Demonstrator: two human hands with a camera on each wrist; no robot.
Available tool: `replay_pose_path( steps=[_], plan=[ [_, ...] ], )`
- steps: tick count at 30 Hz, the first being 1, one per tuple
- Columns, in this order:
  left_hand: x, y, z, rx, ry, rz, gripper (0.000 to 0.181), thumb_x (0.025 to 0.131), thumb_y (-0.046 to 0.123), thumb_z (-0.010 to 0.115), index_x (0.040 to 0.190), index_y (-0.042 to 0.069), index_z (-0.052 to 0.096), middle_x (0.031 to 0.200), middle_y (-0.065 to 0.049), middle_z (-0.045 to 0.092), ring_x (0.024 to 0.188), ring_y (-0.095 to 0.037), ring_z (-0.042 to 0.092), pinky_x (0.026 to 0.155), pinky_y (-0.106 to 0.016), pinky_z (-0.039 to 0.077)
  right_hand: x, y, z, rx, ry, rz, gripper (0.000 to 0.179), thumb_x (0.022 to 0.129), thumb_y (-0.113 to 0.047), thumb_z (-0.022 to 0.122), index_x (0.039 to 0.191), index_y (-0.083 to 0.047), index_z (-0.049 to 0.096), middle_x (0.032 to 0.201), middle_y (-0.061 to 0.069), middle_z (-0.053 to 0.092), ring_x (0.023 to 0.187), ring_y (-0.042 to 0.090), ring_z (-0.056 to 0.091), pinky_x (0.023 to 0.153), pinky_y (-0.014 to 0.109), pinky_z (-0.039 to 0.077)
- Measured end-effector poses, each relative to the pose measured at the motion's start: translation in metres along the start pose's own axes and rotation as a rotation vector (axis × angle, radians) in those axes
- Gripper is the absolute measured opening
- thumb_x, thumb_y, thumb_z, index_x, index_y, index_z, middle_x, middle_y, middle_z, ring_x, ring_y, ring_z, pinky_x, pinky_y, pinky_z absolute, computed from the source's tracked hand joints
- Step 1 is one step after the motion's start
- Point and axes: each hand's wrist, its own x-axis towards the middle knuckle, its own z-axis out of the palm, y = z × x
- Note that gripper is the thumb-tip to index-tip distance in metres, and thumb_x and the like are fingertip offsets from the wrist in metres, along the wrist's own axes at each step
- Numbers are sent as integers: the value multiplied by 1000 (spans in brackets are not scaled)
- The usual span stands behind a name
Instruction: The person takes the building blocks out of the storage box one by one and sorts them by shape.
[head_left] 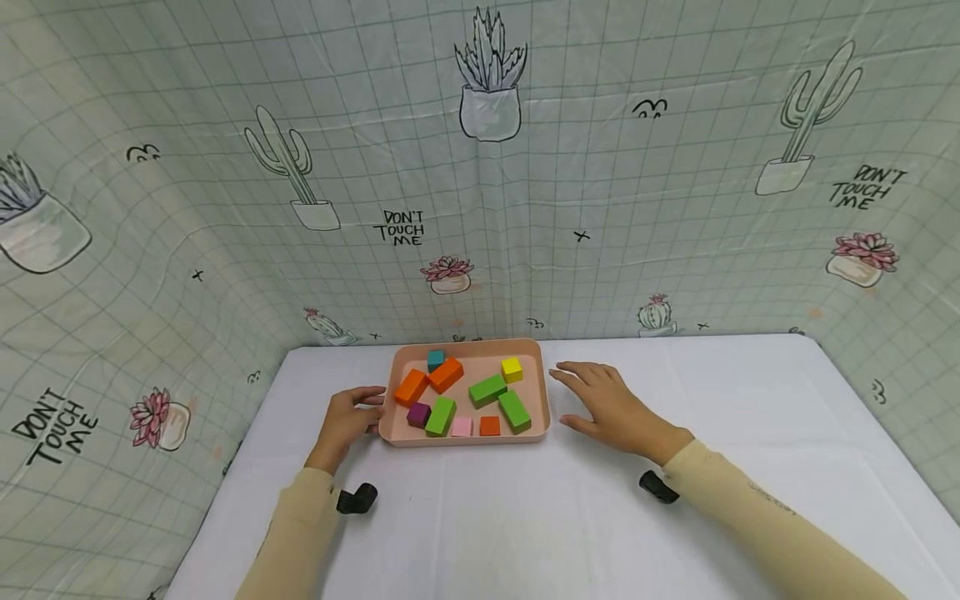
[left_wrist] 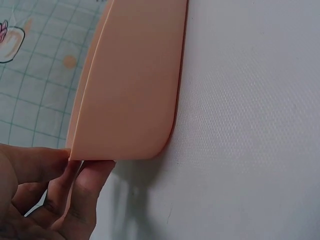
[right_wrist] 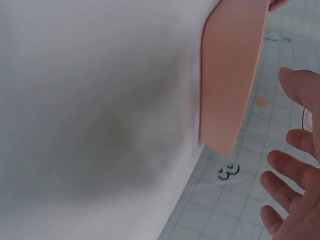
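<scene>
A pink-orange tray (head_left: 465,442) with rounded corners lies at the back middle of the white table in the head view. It bears wooden-looking blocks: several green blocks (head_left: 488,390), orange blocks (head_left: 446,375), a yellow cube (head_left: 512,369), a teal cube (head_left: 436,359), a purple block (head_left: 418,414) and a pink cube (head_left: 462,427). At the tray's left end my left hand (head_left: 348,421) touches the outer side, its fingertips (left_wrist: 97,172) against the wall and rim in the left wrist view. My right hand (head_left: 611,408) hovers apart from the tray's right end, fingers spread and holding nothing.
A white cloth (head_left: 487,533) covers the table. Behind and beside it hangs a gridded curtain (head_left: 540,183) with printed cacti and lettering. Black camera pieces (head_left: 357,498) sit by both wrists.
</scene>
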Motion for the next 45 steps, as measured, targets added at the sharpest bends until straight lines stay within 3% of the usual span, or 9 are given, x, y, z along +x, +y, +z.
replay_pose_path(
  steps=[11, 21, 27, 33, 45],
  plan=[
    [0, -2, 1, 12, 11, -33, 37, 98, -3, 65, 135, -9, 65, 124, -28, 65, 76, -14, 62, 63, -17, 56, 26, -17, 20, -25, 1, -81, 68, 89, -24, 87, 146, -2, 57, 147, 16, 57, 134, 38, 54, 111, 60, 41],
    [0, -3, 3, 18, 23, -49, 36, 99, -1, 66, 135, -7, 66, 123, -26, 66, 79, -18, 63, 65, -19, 57, 39, -24, 29, 6, -56, -62, 68, 86, -27, 90, 142, -3, 62, 144, 12, 61, 135, 38, 54, 112, 59, 41],
    [0, -3, 2, 12, 21, -28, 36, 99, -2, 65, 134, -8, 66, 121, -27, 66, 77, -18, 62, 64, -20, 56, 49, -28, 34, -57, -128, -53, 66, 87, -29, 90, 141, -3, 63, 143, 11, 62, 135, 36, 54, 112, 60, 41],
    [1, -2, 2, 16, 22, -37, 36, 99, -1, 66, 134, -7, 66, 122, -26, 66, 79, -18, 61, 64, -19, 56, 57, -31, 33, -53, -182, -54, 59, 86, -27, 90, 135, -3, 67, 138, 11, 64, 132, 37, 54, 113, 60, 41],
    [1, -2, 2, 11, 29, -54, 37, 99, 0, 65, 135, -6, 66, 123, -25, 65, 80, -19, 61, 65, -19, 56, 59, -32, 31, -61, -163, -57, 60, 84, -27, 92, 134, -3, 69, 137, 9, 65, 131, 34, 55, 113, 58, 41]
  ],
)
